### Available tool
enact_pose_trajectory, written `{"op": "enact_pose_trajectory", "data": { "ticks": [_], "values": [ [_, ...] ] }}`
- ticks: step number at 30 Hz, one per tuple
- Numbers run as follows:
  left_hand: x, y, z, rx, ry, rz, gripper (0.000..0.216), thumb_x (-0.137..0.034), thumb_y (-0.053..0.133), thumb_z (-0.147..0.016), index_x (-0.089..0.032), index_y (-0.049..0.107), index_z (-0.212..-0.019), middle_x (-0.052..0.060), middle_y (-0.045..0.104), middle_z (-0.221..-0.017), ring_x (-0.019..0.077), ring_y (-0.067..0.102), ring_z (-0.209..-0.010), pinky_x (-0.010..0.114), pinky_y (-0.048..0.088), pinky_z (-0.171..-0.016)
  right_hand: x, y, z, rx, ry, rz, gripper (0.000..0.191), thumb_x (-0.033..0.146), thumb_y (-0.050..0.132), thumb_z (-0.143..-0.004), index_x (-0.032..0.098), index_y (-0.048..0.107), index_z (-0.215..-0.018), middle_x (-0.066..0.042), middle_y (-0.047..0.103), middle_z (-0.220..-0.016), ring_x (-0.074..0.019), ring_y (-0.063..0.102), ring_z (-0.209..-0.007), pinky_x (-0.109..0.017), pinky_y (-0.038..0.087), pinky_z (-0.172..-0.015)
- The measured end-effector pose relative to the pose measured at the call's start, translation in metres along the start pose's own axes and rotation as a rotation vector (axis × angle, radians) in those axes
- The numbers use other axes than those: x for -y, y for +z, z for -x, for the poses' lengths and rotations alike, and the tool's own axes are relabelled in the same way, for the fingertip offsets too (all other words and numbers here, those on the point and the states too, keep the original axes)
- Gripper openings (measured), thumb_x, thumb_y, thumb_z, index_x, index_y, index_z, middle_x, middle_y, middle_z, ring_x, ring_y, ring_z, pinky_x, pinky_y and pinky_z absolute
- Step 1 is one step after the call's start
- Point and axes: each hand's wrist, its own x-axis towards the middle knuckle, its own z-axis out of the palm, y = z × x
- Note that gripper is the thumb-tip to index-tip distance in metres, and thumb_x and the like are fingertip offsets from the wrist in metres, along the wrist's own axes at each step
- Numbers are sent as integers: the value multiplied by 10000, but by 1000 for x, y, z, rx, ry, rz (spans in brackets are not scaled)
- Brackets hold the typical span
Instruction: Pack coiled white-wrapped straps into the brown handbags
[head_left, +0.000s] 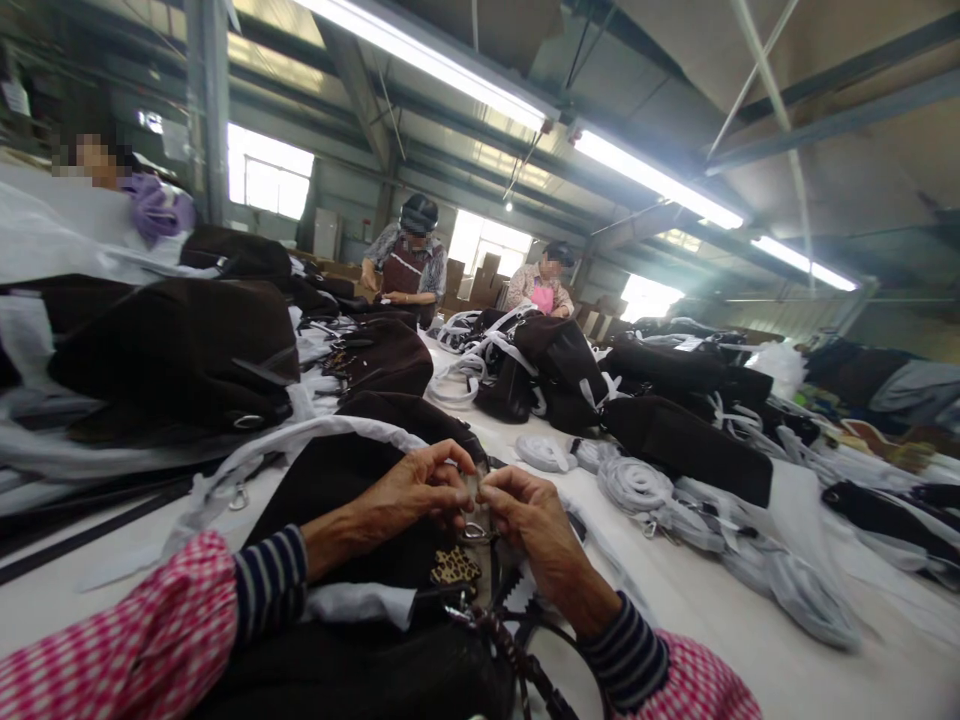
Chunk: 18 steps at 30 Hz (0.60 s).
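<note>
- left hand (435, 490) and right hand (531, 510) met in the middle, each with its thumb and a finger pinched on a small pale bit (472, 487).
- the bit was tiny and the fingers hid part of it, so i could not tell just what it was.
- it sat right over a dark bag (322, 490), which lay on a white table (675, 600) close to the person.
- a silver ring (474, 532) was just below the fingers, and a spotted tag (455, 566) was a little lower.
- near the tag were a shiny clip (457, 609) and a twisted cord (510, 647).
- a white wrapped handle (360, 427) curved past the far side of the left arm.
- my guess was that the step in hand was small finger work on the pale bit, not done yet.
- i think the next move called for a soft, steady pinch from both hands, with no tug on the ring.
- to the right, rolls of strap (634, 485) lay well apart from the hands.
- farther off, a worker in a brown apron (405, 270) and a worker in pink (540, 295) bent over more bags.
</note>
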Motion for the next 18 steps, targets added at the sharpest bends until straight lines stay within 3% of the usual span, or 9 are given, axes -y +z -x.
{"op": "enact_pose_trajectory", "data": {
  "ticks": [12,18],
  "values": [
    [0,1,-1,24,24,-5,360,-368,784,-824,-155,591,-1042,6,707,-767,136,635,-687,227,476,-607,-2,3,0,7,3,-59,211,343,803,-753,151,721,-781,55,526,-542,-58,338,-475,-216,196,-469],
    [2,-2,-1,11,40,19,332,-351,784,-823,-157,594,-1015,14,725,-769,129,631,-666,226,482,-613,-8,6,-4,-7,-33,-59,225,342,820,-731,139,730,-766,7,630,-631,-72,408,-528,-217,283,-520]
  ]
}}
